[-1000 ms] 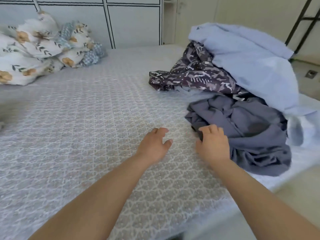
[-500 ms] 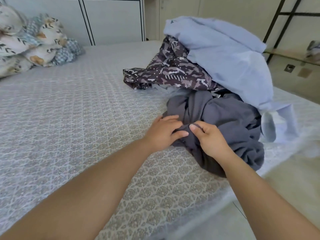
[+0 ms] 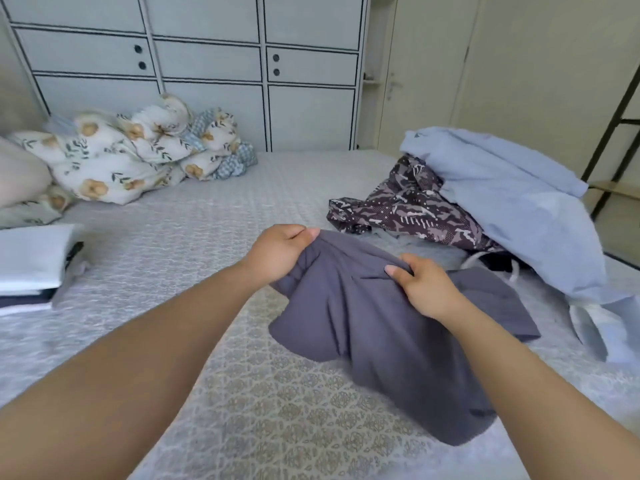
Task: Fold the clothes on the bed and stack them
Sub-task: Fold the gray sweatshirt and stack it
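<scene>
Both the left hand [image 3: 277, 252] and right hand [image 3: 424, 289] grip the grey garment [image 3: 377, 334] by its top edge above the bed [image 3: 207, 209], so the next move looks like spreading it flat for folding.

We see a pale wall of cupboards [image 3: 207, 64] behind the bed | a cream door [image 3: 426, 71] to the right | a dark metal frame [image 3: 620, 109] at the far right | soft daylight.
</scene>
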